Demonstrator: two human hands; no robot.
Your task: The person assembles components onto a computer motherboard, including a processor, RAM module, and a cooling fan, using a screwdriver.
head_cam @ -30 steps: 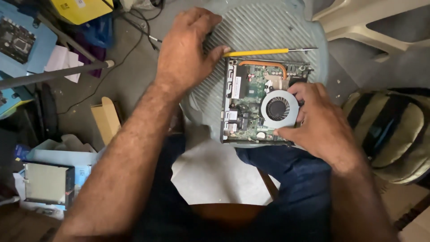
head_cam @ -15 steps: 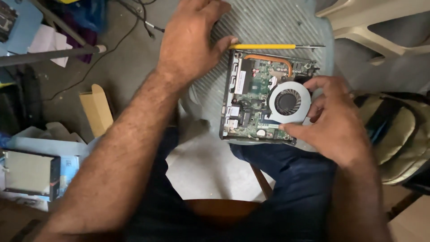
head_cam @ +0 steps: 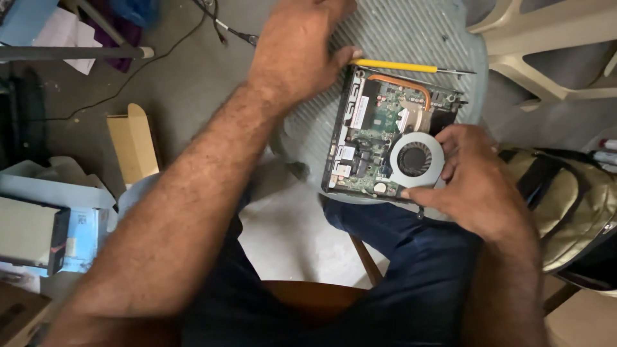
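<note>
An opened small computer lies on a round ribbed grey stool top, its green circuit board, copper heat pipe and round grey fan exposed. My right hand grips the case's near right corner, fingers against the fan. My left hand rests palm down on the stool top at the case's far left corner, thumb touching the end of a yellow-handled screwdriver that lies along the case's far edge.
A beige plastic chair stands at the upper right and an olive backpack at the right. Cardboard boxes, a white box, papers and cables litter the grey floor at the left. My blue-trousered legs sit below the stool.
The view has shifted, so everything sits lower and further right in the frame. Both hands keep the same places on the case and stool top.
</note>
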